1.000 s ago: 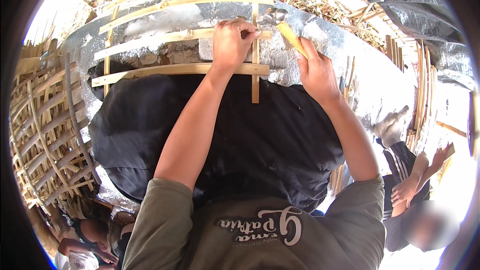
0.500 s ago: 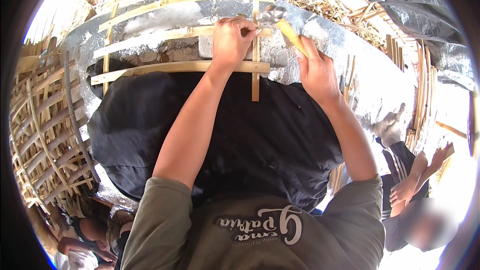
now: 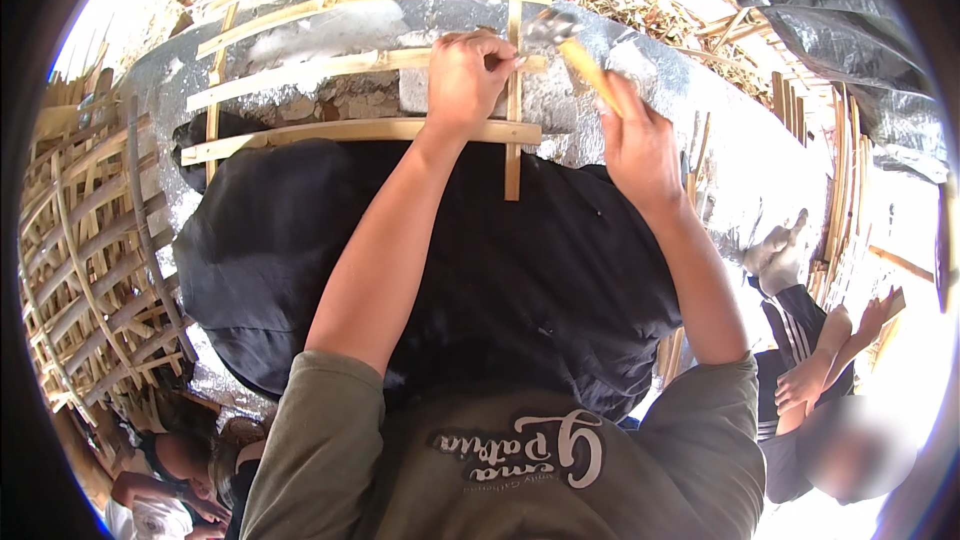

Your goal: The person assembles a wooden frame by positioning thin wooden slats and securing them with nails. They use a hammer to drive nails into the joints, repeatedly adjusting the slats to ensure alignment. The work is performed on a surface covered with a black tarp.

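A frame of pale wooden or bamboo slats [image 3: 365, 131] lies in front of me, several crosspieces over two uprights. My left hand [image 3: 465, 85] rests on one crosspiece beside the right upright [image 3: 513, 165]. Its thumb and forefinger are pinched together at that joint; whatever is between them is too small to make out. Closed round the yellow handle of a hammer [image 3: 590, 73] is my right hand [image 3: 640, 150]. The hammer's metal head [image 3: 552, 28], blurred, is just to the right of the upright, beyond my left fingertips.
Black cloth [image 3: 540, 270] covers my legs under the frame's near edge. A silvery sheet [image 3: 640, 50] spreads beneath and beyond. Woven bamboo lattice [image 3: 90, 270] stands at left. One person [image 3: 800, 380] sits at lower right, others [image 3: 165, 485] at lower left. Dark plastic sheeting [image 3: 830, 30] hangs at upper right.
The hammer has shifted slightly to the right in my right hand. My left hand keeps its pinch at the same joint, and the frame has hardly moved.
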`<action>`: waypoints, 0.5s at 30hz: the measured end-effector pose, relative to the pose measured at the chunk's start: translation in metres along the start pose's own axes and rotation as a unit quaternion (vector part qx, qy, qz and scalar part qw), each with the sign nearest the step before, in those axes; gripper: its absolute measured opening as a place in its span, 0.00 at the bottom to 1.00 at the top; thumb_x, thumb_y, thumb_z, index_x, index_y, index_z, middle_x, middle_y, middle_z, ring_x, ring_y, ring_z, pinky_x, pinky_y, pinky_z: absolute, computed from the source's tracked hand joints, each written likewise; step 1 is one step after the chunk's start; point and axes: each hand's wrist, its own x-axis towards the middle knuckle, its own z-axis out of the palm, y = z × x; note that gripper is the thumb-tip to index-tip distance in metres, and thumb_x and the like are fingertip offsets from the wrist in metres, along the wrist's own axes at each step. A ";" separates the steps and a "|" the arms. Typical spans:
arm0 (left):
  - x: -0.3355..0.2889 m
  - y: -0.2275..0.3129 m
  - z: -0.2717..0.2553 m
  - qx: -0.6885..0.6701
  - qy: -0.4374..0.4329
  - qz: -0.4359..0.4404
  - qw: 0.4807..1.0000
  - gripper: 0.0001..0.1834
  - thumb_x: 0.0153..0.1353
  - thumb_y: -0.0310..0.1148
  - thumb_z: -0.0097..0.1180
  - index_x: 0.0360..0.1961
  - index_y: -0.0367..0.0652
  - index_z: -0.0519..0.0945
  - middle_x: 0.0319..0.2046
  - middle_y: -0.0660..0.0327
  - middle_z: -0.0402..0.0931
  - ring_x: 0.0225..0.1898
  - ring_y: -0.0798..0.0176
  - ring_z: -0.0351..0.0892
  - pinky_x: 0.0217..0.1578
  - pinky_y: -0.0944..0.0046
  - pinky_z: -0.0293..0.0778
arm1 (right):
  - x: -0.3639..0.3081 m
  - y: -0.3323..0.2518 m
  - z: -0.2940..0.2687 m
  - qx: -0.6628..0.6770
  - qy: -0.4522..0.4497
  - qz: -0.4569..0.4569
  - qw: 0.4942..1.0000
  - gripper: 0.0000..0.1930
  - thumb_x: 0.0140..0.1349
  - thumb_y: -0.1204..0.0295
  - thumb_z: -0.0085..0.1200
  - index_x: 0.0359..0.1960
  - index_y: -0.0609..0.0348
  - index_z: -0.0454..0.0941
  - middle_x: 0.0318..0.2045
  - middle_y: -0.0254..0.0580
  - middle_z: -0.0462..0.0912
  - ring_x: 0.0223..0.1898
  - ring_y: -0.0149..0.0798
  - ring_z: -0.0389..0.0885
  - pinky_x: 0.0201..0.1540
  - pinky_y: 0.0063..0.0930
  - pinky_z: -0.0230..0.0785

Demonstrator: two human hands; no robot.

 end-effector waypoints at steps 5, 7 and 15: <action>-0.002 0.002 -0.003 0.030 -0.013 0.007 0.999 0.07 0.53 0.29 0.72 0.26 0.37 0.86 0.33 0.58 0.88 0.32 0.57 0.86 0.41 0.62 0.80 | 0.011 -0.004 0.002 0.066 0.003 0.038 0.997 0.11 0.68 0.70 0.57 0.48 0.58 0.74 0.29 0.57 0.83 0.31 0.63 0.84 0.30 0.49 0.76; -0.001 0.003 -0.002 0.029 -0.021 -0.001 0.999 0.07 0.53 0.29 0.72 0.26 0.37 0.86 0.33 0.58 0.88 0.32 0.56 0.87 0.41 0.61 0.80 | 0.025 0.006 0.011 0.055 -0.025 0.066 0.996 0.14 0.66 0.64 0.61 0.44 0.61 0.73 0.26 0.57 0.83 0.29 0.61 0.85 0.28 0.48 0.77; 0.000 0.000 -0.003 0.040 -0.033 0.003 0.999 0.05 0.53 0.28 0.72 0.26 0.39 0.87 0.32 0.59 0.88 0.32 0.55 0.87 0.41 0.59 0.79 | 0.070 0.032 0.056 0.001 -0.067 0.159 0.985 0.37 0.52 0.36 0.68 0.37 0.62 0.73 0.22 0.47 0.83 0.25 0.44 0.86 0.30 0.40 0.78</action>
